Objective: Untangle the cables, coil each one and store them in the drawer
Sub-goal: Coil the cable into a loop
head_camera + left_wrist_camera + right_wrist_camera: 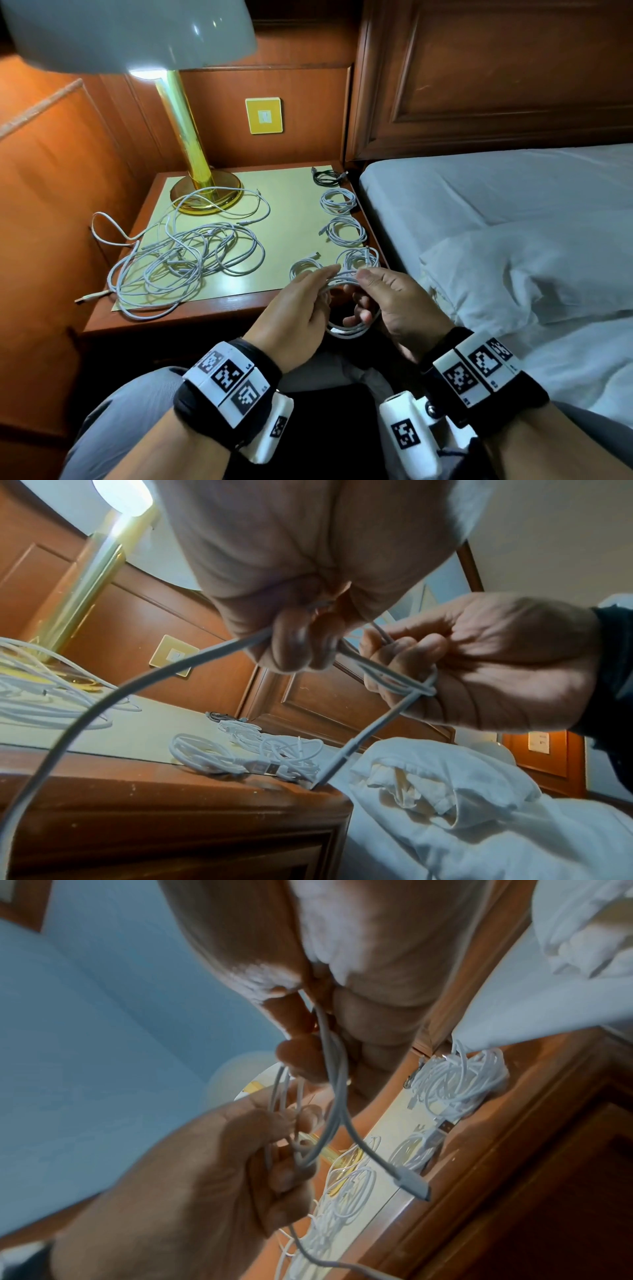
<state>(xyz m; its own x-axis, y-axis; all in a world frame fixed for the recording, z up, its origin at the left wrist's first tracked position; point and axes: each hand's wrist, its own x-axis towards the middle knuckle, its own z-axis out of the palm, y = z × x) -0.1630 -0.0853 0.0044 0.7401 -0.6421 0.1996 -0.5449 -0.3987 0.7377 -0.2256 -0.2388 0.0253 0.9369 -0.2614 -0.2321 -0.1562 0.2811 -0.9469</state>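
Head view showed both hands clamped on one white cable (346,329) off the counter's (287,219) front right corner, left hand (301,308) pinching its loops, right hand (394,308) gripping the wrapped bundle, plug end dangling toward the counter's edge.

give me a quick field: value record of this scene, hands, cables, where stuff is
left hand: pinches white cable being coiled
right hand: grips the same coil, held in front of the nightstand
tangled pile: white cables, left part of nightstand
finished coils: four white along right edge, one dark coil at back
lamp: brass base, back left, lit
bed: to the right
drawer: not seen open
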